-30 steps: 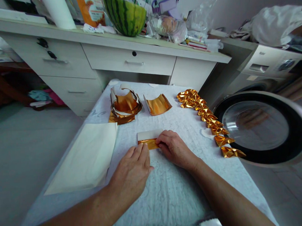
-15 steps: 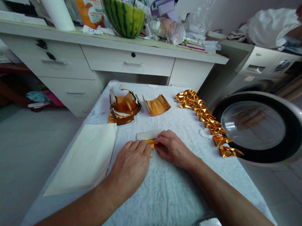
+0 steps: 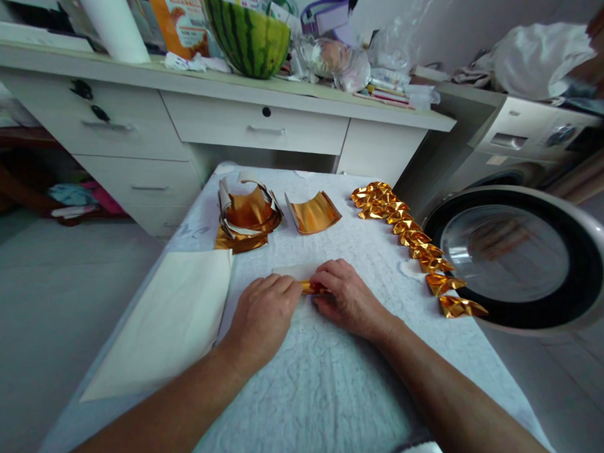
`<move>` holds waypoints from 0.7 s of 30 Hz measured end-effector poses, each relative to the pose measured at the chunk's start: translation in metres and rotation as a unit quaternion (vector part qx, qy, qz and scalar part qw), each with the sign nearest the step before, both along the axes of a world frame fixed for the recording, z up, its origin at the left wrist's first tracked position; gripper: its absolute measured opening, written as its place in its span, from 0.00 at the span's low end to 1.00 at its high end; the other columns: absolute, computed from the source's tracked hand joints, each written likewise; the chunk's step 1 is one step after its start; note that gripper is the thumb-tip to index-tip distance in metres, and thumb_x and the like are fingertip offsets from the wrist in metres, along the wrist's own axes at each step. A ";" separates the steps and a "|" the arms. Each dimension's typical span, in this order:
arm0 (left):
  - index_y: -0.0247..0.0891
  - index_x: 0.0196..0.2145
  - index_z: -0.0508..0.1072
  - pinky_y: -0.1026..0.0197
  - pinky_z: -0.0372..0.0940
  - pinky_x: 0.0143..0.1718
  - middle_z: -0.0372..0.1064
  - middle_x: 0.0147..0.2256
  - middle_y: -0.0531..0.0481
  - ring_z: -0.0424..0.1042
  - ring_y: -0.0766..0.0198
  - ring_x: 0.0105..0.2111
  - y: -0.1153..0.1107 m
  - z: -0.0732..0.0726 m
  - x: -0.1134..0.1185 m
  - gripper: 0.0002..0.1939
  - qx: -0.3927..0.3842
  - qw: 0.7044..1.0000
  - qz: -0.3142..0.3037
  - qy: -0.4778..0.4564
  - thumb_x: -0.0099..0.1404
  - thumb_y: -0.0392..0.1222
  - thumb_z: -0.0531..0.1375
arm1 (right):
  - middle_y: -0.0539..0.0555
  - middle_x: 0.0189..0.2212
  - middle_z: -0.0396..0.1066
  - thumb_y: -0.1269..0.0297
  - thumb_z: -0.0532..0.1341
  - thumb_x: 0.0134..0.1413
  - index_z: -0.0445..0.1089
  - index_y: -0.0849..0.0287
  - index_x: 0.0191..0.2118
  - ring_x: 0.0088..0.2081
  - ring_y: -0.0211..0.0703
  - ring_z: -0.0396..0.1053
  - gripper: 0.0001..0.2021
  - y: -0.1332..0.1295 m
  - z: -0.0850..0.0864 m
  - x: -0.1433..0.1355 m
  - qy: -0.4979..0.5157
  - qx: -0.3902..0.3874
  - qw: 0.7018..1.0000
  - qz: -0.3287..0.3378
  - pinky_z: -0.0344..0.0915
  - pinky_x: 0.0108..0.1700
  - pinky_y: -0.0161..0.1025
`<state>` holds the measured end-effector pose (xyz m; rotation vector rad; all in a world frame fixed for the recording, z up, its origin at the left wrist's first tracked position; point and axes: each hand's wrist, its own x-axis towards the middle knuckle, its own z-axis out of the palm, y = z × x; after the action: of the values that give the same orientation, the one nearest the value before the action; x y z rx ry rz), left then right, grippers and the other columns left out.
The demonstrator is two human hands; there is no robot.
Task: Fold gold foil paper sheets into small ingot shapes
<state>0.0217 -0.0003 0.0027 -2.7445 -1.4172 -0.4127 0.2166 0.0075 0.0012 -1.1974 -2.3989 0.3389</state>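
Observation:
Between my hands, a sheet of gold foil paper (image 3: 307,288) is rolled into a narrow strip on the cloth-covered table. My left hand (image 3: 268,311) has its fingers closed over the strip's left end. At its right end, my right hand (image 3: 342,295) pinches it with curled fingers. A pale flap (image 3: 294,271) lies just beyond the strip. Farther back sit a curled stack of gold foil paper (image 3: 249,212) and a separate curved gold piece (image 3: 314,212). Several folded gold foil ingots (image 3: 442,284) form a line along the right edge.
White paper (image 3: 160,319) lies flat at the table's left side. A desk behind holds half a watermelon (image 3: 251,38), a paper roll (image 3: 116,31) and plastic bags. To the right, a washing machine door (image 3: 506,257) hangs open beside the table.
The gold paper between my hands has become narrower as it is rolled over. Less of the pale flap shows beyond it. My left hand has shifted slightly.

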 end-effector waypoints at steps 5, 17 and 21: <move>0.39 0.33 0.71 0.52 0.59 0.35 0.71 0.31 0.51 0.68 0.55 0.35 0.001 0.002 -0.004 0.06 0.048 0.998 -0.003 -0.034 0.66 0.32 0.56 | 0.54 0.35 0.68 0.79 0.58 0.47 0.68 0.58 0.35 0.39 0.45 0.62 0.10 0.002 -0.002 0.001 0.035 0.018 0.999 -0.027 0.60 0.42 0.42; 0.40 0.33 0.71 0.51 0.55 0.36 0.70 0.34 0.47 0.62 0.53 0.36 0.004 0.009 -0.004 0.07 0.109 0.994 0.018 -0.001 0.68 0.35 0.55 | 0.52 0.37 0.68 0.80 0.56 0.51 0.64 0.56 0.34 0.40 0.44 0.60 0.10 -0.010 0.004 -0.005 0.030 0.054 0.998 0.006 0.56 0.43 0.42; 0.40 0.32 0.71 0.50 0.56 0.37 0.69 0.33 0.47 0.63 0.52 0.37 0.007 0.007 -0.005 0.08 0.072 0.997 0.007 0.027 0.68 0.34 0.54 | 0.52 0.34 0.68 0.80 0.55 0.50 0.65 0.57 0.32 0.38 0.44 0.60 0.10 -0.011 0.006 -0.010 -0.016 0.017 0.999 0.029 0.56 0.42 0.41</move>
<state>0.0167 0.0062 0.0094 -2.6108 -1.3364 -0.4182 0.2068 -0.0039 0.0067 -1.1275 -2.4611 0.2992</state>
